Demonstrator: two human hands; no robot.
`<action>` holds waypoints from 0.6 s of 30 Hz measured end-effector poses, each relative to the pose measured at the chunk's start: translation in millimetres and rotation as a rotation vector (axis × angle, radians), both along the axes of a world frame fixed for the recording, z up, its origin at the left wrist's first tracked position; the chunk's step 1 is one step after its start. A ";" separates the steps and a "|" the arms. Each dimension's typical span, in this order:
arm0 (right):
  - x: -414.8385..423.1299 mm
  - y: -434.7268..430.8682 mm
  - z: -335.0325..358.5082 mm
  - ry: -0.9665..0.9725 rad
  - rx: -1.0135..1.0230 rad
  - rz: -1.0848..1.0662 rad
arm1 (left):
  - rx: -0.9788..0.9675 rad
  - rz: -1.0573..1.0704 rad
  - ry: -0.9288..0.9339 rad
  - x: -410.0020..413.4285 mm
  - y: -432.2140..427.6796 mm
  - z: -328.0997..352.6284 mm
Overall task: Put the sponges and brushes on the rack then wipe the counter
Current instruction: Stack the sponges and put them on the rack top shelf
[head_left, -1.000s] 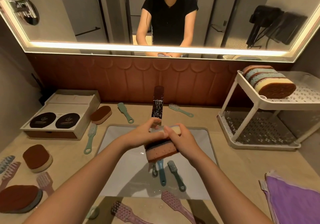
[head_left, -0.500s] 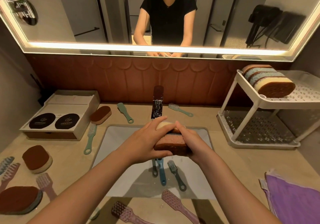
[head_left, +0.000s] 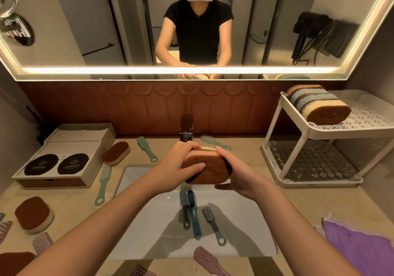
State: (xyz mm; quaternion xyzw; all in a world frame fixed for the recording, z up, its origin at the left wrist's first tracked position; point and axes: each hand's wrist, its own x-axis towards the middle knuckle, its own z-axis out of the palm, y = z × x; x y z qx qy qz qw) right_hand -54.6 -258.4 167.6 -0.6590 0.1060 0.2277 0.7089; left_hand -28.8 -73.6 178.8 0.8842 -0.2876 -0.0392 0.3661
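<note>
Both hands grip a stack of sponges (head_left: 210,170), brown scrub side up, above the sink (head_left: 245,222). My left hand (head_left: 178,166) clasps its left end and my right hand (head_left: 236,172) its right end. Three brushes (head_left: 193,214) lie in the basin below. A white two-tier rack (head_left: 315,134) stands at the right, with several sponges (head_left: 319,105) on its top shelf. More sponges (head_left: 34,214) and brushes (head_left: 103,185) lie scattered over the beige counter (head_left: 70,199). A purple cloth (head_left: 360,248) sits at the front right.
A dark faucet (head_left: 186,126) rises behind the sink, just beyond my hands. A beige box (head_left: 61,156) with two black round discs sits at the left. Pink brushes (head_left: 210,262) lie along the front edge. The rack's lower shelf (head_left: 309,162) holds nothing.
The sponge stack has turned from hanging upright to lying level, brown side up, and rose a little. Both hands kept hold and shifted their grip to its ends.
</note>
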 end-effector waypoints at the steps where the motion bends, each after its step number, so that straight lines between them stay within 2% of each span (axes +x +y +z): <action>1: 2.3 -3.1 3.3 -0.022 0.061 0.005 | -0.024 0.015 0.005 3.5 -2.3 3.9; 3: 7.4 -12.1 9.6 -0.099 0.118 0.036 | -0.089 0.041 0.046 11.9 -7.7 15.3; 5: 13.1 -20.2 17.0 -0.212 0.032 0.065 | -0.178 0.061 0.142 17.5 -12.8 27.7; 9: 28.4 -33.6 36.6 -0.352 -0.024 -0.026 | -0.377 0.115 0.394 22.1 -26.8 42.3; 12: 38.5 -48.2 55.5 -0.401 0.002 -0.117 | -0.557 0.205 0.492 34.7 -41.0 52.6; 14: 43.1 -58.4 66.3 -0.436 0.000 -0.163 | -0.576 0.243 0.487 42.3 -50.2 64.0; 18: 50.0 -81.8 87.0 -0.506 -0.030 -0.233 | -0.471 0.209 0.368 52.3 -73.6 87.2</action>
